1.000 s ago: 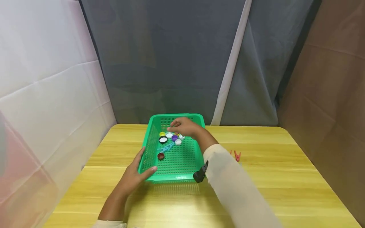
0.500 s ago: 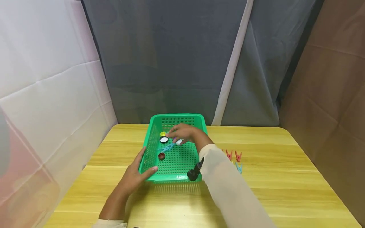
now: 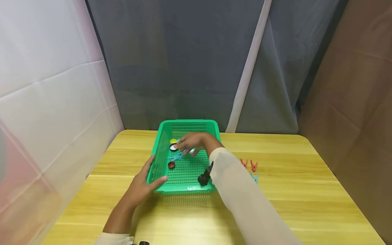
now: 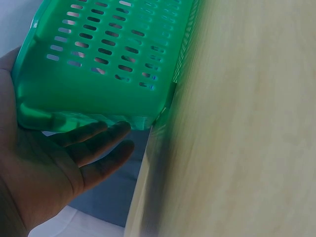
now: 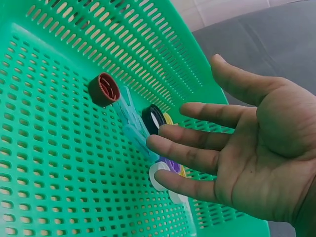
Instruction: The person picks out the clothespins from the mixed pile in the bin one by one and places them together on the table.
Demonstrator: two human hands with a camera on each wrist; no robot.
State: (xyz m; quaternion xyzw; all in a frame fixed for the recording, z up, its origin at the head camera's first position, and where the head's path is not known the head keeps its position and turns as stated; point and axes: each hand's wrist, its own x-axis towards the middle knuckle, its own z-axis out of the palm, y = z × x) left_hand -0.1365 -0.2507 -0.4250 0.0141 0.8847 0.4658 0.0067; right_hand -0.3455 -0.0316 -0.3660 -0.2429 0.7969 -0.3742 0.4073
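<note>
A green perforated basket (image 3: 183,189) stands on the table in the head view. My left hand (image 3: 141,190) holds its near-left corner, thumb over the rim and fingers along the outside wall. Inside the basket my right hand (image 3: 191,142) hovers over a cluster of bottle caps, fingers spread and apart from one another, palm bare in the right wrist view. Near its fingertips are a black-rimmed cap (image 5: 153,119), a purple cap (image 5: 173,163), a white cap (image 5: 158,177) and a light blue clothespin (image 5: 132,118). A brown cap (image 3: 171,165) lies nearer the front, and a yellow cap (image 3: 173,141) farther back.
Right of the basket, red clothespins (image 3: 254,165) and a blue clothespin (image 3: 254,177) lie on the wooden table (image 3: 294,204), partly behind the right sleeve. A grey cloth (image 3: 171,68) hangs behind the table's far edge.
My right hand has come down and toward the front left over the caps, fingers spreading and covering several of them. My left hand keeps its hold on the basket.
</note>
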